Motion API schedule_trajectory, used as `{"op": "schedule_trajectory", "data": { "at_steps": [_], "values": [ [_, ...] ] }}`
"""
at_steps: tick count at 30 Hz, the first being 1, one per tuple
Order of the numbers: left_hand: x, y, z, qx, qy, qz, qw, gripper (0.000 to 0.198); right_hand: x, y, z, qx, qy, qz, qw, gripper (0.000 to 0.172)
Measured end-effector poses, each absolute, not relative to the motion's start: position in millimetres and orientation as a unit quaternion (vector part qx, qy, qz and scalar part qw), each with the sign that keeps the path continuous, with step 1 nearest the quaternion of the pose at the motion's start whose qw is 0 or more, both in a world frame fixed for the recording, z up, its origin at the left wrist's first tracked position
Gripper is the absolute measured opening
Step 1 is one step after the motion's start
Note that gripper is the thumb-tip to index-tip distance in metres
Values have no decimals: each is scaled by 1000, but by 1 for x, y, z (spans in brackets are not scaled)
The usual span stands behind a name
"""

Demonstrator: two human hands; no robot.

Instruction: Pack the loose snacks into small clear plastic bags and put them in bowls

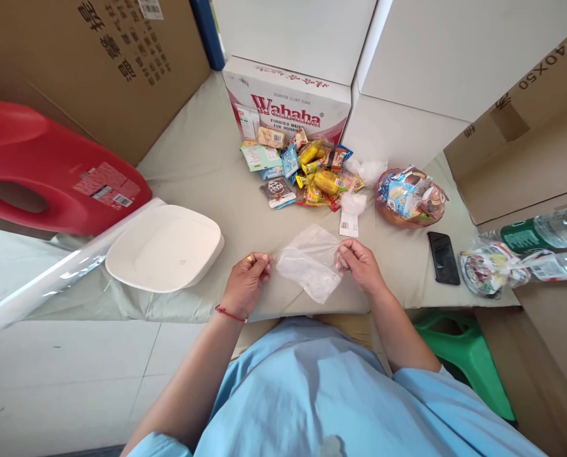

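A clear, crinkled plastic bag (309, 263) hangs between my hands, just above the front of the covered table. My right hand (361, 265) pinches its right edge between thumb and fingers. On the other side, my left hand (246, 285) is closed in a pinch at the bag's left corner; only a thin bit of film shows at the fingertips. Beyond the bag lies a pile of small packaged snacks (312, 168). A pinkish clear bowl (410, 216) with wrapped snacks in it stands to the right. A white plastic basin (162, 251) sits left of my left hand.
A red jug (50, 171) and a roll of clear film (69, 270) lie at the left. A Wahaba-style water carton (288, 95) stands behind the snacks. On the right are a phone (444, 258), plastic bottles (540, 231) and cardboard boxes (526, 139). A green stool (474, 362) stands below.
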State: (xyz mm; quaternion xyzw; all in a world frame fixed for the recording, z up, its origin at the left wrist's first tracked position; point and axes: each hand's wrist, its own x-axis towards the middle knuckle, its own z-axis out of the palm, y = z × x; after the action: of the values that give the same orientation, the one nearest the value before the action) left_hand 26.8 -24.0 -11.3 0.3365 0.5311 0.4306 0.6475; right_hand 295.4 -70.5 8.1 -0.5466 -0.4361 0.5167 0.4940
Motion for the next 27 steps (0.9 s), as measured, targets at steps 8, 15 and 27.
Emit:
{"op": "schedule_trajectory", "data": {
  "at_steps": [8, 15, 27],
  "values": [
    [54, -57, 17, 405, 484, 397, 667, 53, 274, -73, 21, -448, -303, 613, 576, 33],
    [102, -59, 21, 261, 356, 348, 827, 60, 263, -74, 38, -395, -297, 658, 569, 34],
    [29, -36, 0, 161, 472, 519, 695, 43, 303, -76, 40, -393, -239, 611, 644, 21]
  ]
}}
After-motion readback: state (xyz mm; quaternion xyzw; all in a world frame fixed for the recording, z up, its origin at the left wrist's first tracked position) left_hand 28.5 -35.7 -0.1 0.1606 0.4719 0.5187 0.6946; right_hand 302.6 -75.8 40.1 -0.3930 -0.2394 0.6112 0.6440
